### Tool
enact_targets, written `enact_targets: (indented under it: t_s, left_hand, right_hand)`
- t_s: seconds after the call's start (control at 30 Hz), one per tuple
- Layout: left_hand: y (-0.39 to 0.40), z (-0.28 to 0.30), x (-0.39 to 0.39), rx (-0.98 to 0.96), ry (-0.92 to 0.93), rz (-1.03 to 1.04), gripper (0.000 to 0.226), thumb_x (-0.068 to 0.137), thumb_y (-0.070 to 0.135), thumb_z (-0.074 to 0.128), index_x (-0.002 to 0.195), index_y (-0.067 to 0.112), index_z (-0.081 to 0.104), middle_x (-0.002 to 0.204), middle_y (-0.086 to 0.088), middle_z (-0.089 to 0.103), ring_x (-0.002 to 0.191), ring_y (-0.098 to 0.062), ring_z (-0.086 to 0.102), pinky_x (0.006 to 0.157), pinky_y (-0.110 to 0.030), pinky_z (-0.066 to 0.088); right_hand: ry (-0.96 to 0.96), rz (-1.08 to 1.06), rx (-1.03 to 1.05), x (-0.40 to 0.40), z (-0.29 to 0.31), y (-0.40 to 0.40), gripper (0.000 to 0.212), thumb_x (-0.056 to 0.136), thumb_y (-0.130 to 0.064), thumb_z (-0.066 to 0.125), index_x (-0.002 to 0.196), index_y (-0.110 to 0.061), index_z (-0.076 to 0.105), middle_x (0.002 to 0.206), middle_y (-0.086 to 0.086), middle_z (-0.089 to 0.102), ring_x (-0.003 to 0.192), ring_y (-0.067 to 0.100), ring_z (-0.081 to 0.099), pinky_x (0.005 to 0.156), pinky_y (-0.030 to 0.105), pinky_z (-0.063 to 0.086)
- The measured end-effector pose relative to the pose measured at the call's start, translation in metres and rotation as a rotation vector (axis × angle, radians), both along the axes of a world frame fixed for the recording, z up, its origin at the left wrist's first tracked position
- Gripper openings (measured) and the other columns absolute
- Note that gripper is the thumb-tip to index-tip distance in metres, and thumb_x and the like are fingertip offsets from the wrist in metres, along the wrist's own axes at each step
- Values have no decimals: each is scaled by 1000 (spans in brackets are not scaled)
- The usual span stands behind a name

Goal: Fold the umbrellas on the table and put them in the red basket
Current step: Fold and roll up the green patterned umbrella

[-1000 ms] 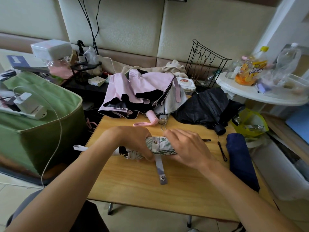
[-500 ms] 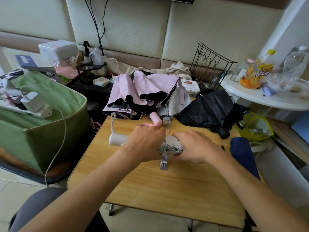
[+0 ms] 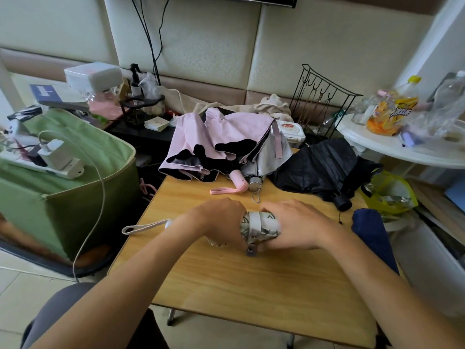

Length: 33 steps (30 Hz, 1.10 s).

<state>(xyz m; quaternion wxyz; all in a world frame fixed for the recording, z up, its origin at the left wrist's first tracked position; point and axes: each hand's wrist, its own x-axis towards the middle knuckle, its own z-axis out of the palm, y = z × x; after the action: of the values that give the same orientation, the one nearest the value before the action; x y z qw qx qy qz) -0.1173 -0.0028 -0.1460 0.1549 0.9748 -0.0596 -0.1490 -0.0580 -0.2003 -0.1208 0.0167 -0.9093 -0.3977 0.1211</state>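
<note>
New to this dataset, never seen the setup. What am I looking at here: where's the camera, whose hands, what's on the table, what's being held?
There is no robot here: a person works with bare hands, and the single wide-angle camera sits on their head, looking forward and down. So the arms coming in from the bottom are the wearer's own.

The left hand and right hand both grip a rolled patterned umbrella lying on the wooden table. Its closing strap is wrapped over the roll, with the snap end hanging at the front. Its white wrist loop trails out to the left.

At the back of the table lie a pink umbrella and a black umbrella, both unfolded and loose. A dark blue umbrella lies at the right edge. No red basket is in view.
</note>
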Motion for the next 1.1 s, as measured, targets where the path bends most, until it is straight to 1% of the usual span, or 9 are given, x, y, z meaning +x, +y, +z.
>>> enact_targets:
  t_s: [0.13,0.27,0.37,0.5,0.57,0.7,0.77,0.9,1.1]
  left_hand:
    - [13,7,-1,-263,108,72,40,76,44,83,99,13,70,90,-7,76,78,-25,75,71,-46,64]
    - [17,10,-5,-630,252,191,32,82,25,79,99,-1,68,83,-17,73,66,-35,71,60,-40,62]
    - [18,12,-5,-919,309,236,22,85,14,72,100,1,63,80,-14,65,60,-29,62,60,-34,52]
    - [15,19,-10,-1052,417,144,22,83,12,64,101,1,59,77,-7,64,58,-24,59,58,-31,50]
    - [14,17,-12,-1057,455,131,26,82,14,63,103,-1,61,77,-9,61,57,-23,60,55,-28,51]
    - [17,15,-14,-1034,505,133,15,81,15,63,89,4,60,77,-10,61,55,-22,60,56,-28,50]
    - [18,15,-14,-1018,518,131,19,80,16,65,94,3,62,77,-10,61,55,-22,60,58,-29,50]
    - [20,14,-14,-1029,533,150,19,80,16,66,95,5,70,79,-11,59,56,-23,60,56,-28,50]
    - [25,13,-14,-1053,479,264,31,79,16,68,105,1,60,78,-9,62,58,-22,62,55,-28,54]
  right_hand:
    - [-96,-68,284,6,3,-9,117,53,-80,83,151,-43,29,141,-14,47,125,8,47,94,33,44]
    - [88,-206,716,8,-18,-8,146,53,-59,94,161,-42,-4,156,-10,34,136,5,46,110,24,42]
    - [547,-213,1072,5,-33,-2,119,74,-43,86,161,-32,5,151,-18,41,141,3,46,107,17,47]
    - [856,-28,1002,1,-45,2,94,82,-69,70,156,-22,37,149,2,58,136,25,56,109,51,49]
    - [938,17,971,-2,-46,4,79,84,-65,71,147,-20,52,135,3,68,123,28,64,101,53,52]
    - [979,78,866,1,-46,2,30,90,-14,73,119,-4,70,108,20,72,100,33,65,87,60,50]
    - [962,-12,854,2,-46,1,27,90,-2,68,116,-4,72,108,13,76,102,27,71,89,45,57]
    - [840,-101,774,-1,-47,5,6,95,-14,71,92,-11,76,87,3,76,87,14,71,85,27,55]
    - [779,-224,757,-1,-53,9,31,108,-28,53,88,-10,68,65,4,66,54,17,58,56,24,41]
